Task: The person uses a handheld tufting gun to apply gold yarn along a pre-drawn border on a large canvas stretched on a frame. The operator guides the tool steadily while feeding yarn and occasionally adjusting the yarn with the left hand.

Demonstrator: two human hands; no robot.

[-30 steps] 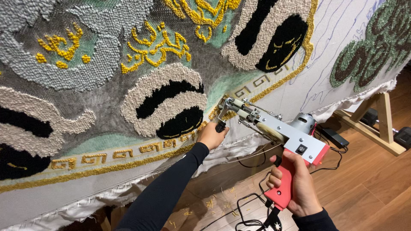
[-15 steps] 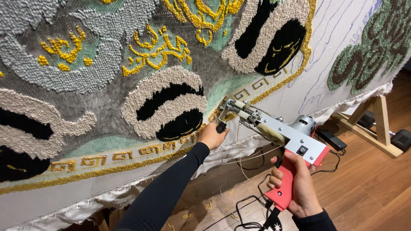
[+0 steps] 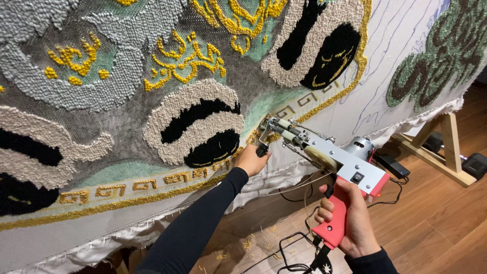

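Right hand [image 3: 350,218] clasps tufting gun [image 3: 329,167] by its red grip; left hand [image 3: 251,160] clenches the front handle, needle tip hidden against rug [image 3: 152,101].

A wooden frame leg [image 3: 450,147] stood on the brown plank floor [image 3: 436,223], where black cables [image 3: 284,248] and yellow yarn scraps [image 3: 247,244] lay scattered nearby.

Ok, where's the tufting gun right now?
In the head view, the tufting gun sits right of centre: the right hand grips its red handle, the left hand holds its front grip, and its tip presses the rug cloth.
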